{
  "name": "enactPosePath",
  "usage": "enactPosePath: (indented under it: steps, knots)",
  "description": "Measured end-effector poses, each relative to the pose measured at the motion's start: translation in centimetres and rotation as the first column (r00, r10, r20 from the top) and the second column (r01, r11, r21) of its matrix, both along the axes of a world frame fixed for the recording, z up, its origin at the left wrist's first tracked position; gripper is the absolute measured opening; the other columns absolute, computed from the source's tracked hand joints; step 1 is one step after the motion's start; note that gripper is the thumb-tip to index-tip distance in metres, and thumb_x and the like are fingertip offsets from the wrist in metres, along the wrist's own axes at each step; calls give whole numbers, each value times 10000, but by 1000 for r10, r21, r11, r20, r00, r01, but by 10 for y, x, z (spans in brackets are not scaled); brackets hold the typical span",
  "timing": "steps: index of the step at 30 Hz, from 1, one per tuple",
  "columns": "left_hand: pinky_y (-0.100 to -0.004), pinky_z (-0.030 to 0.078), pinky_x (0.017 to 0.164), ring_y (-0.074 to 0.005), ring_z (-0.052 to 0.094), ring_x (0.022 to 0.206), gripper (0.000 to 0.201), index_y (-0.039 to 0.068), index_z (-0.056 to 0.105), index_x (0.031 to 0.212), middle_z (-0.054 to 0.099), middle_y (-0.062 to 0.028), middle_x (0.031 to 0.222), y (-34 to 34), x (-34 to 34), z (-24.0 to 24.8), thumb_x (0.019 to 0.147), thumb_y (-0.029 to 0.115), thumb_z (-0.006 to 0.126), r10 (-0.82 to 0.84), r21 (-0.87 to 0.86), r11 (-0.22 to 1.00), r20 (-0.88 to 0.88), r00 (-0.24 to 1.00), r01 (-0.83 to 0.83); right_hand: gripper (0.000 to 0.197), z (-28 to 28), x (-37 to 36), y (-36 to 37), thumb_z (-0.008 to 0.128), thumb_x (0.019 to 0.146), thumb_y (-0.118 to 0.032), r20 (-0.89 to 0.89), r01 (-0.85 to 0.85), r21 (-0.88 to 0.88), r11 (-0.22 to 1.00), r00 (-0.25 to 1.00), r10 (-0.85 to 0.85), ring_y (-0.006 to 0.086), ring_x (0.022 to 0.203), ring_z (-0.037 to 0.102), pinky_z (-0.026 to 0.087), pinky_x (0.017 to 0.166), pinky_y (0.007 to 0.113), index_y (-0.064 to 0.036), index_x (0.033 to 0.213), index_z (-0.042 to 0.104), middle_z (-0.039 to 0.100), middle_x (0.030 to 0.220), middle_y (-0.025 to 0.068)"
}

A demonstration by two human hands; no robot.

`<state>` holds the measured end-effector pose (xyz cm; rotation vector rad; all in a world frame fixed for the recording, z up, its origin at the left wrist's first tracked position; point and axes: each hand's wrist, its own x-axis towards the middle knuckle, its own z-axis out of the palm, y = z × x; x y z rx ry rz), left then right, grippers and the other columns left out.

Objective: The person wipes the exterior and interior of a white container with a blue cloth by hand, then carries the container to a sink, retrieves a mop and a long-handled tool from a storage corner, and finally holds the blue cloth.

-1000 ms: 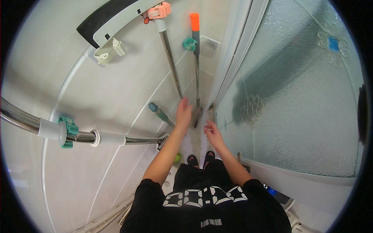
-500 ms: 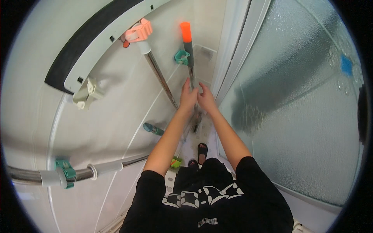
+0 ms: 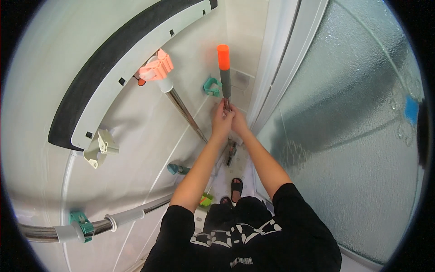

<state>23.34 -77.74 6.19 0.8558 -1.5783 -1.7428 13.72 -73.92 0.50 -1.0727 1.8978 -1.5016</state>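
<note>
A long metal pole with a grey grip (image 3: 225,82) and an orange end (image 3: 223,57) stands nearly upright in front of me. My left hand (image 3: 221,123) and my right hand (image 3: 237,120) are together on its metal shaft, just below the grip, with fingers closed round it. Beside the grip, on the wall, is a green clip holder (image 3: 211,86); the pole appears to be outside its jaws. Low down, past my hands, a dark and silver fitting (image 3: 231,153) shows near the floor; whether it belongs to this pole is hard to tell.
To the left, a squeegee (image 3: 86,104) with a pink clip (image 3: 157,66) leans along the tiled wall. A cream clip (image 3: 102,147) and a second green clip (image 3: 81,225) with a metal pole (image 3: 156,206) are there too. A textured glass panel (image 3: 335,177) stands at right.
Both hands have closed round the shaft, where before their fingers were apart near it. The pole's grip has shifted right, away from the green clip. The whole view has tilted slightly.
</note>
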Motion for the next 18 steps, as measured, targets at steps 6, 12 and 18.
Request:
enactPosePath:
  steps: [6, 12, 18]
  knots:
    - [-331, 327, 1113, -186, 474, 1300, 661, 67, 352, 1512, 488, -93, 1439, -5, 12, -5, 899, 101, 597, -16, 29, 999, -56, 998, 18, 325, 12, 20, 1, 570, 938, -116, 57, 67, -84, 994, 996, -62, 408, 964, 654, 502, 792, 431, -54, 1257, 573, 672, 1050, 248]
    - [-324, 384, 1067, -175, 487, 1270, 664, 76, 315, 1529, 492, -78, 1420, -7, 18, -2, 929, 99, 598, -41, -89, 995, -24, 999, 39, 302, 9, 21, -5, 585, 931, -108, -16, 91, -156, 984, 995, -95, 401, 921, 663, 508, 773, 421, -54, 1228, 597, 685, 1024, 226]
    - [-342, 379, 1050, -214, 474, 1274, 693, 86, 327, 1527, 472, -101, 1432, -6, 21, -11, 906, 151, 629, -20, -159, 987, -13, 1000, 17, 297, -10, 20, -12, 609, 947, -148, 86, 96, -110, 989, 992, -87, 371, 930, 666, 515, 765, 420, -51, 1227, 600, 688, 1021, 215]
